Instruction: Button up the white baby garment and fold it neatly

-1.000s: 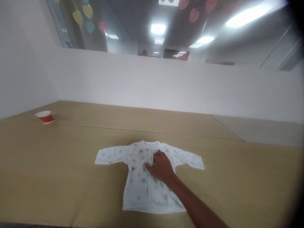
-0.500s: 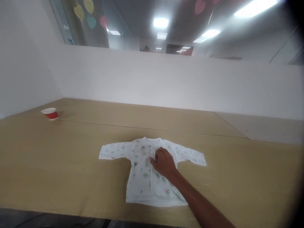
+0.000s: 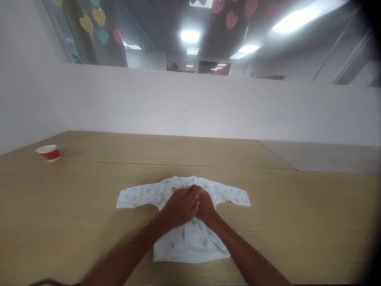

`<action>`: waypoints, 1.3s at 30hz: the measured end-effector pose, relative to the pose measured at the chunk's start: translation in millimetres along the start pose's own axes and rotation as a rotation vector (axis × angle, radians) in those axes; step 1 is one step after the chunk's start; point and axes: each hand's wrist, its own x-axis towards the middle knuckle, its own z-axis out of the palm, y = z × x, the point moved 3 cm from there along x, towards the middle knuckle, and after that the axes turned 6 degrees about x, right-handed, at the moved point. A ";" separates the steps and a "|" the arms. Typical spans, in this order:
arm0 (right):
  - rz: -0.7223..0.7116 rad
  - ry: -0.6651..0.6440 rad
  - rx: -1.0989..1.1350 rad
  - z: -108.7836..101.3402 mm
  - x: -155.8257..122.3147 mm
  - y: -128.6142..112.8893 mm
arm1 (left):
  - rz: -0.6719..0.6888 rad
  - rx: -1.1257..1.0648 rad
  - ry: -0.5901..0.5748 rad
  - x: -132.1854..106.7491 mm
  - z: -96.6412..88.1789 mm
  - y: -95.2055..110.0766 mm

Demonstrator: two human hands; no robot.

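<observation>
A white long-sleeved baby shirt (image 3: 184, 252) with a small pastel print lies flat on the table, sleeves spread to both sides. My left hand (image 3: 178, 206), slightly blurred, rests on its chest. My right hand (image 3: 205, 205) is pressed up against the left, and the two meet at the shirt's front opening. The hands and forearms hide the shirt's middle, and I cannot tell whether the fingers grip the cloth. A folded front flap shows below my hands.
A tan table (image 3: 83, 186) with seams between its boards runs to a white wall (image 3: 178, 107). A red and white paper cup (image 3: 48, 152) stands at the far left. Paper hearts (image 3: 98, 24) hang high up on the glass.
My left hand has come into view and joined my right hand on the shirt's chest. The head view has shifted slightly, and the shirt sits a little further left.
</observation>
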 end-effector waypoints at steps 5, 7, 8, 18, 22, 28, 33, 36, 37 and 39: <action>-0.022 0.063 0.025 -6.2 2.6 7.4 | -0.010 0.042 0.102 13.8 11.5 -52.8; -0.069 0.062 0.056 -8.7 3.7 11.0 | 0.012 0.016 0.080 10.0 24.1 -61.7; -0.086 0.054 0.091 -9.8 4.4 13.2 | 0.016 0.000 0.066 7.4 29.0 -63.4; -0.161 0.011 0.318 -16.5 9.4 23.0 | -0.090 -0.120 0.010 4.4 37.7 -65.7; -0.182 0.023 0.326 -15.1 7.7 19.2 | -0.179 -0.160 0.020 6.5 43.1 -71.2; -0.179 -0.001 0.393 -17.0 7.2 17.1 | -0.159 -0.165 0.033 0.9 39.6 -63.4; -0.178 -0.062 0.548 -19.0 9.6 20.3 | -0.162 -0.200 0.038 0.8 40.1 -63.9; -0.179 -0.121 0.628 -18.3 11.5 25.1 | -0.155 -0.230 0.037 2.9 41.0 -67.8; -0.179 -0.134 0.640 -18.1 12.0 26.5 | -0.154 -0.235 0.040 3.6 41.3 -69.3; -0.181 -0.151 0.661 -18.0 12.3 28.0 | -0.151 -0.240 0.046 4.6 41.8 -72.3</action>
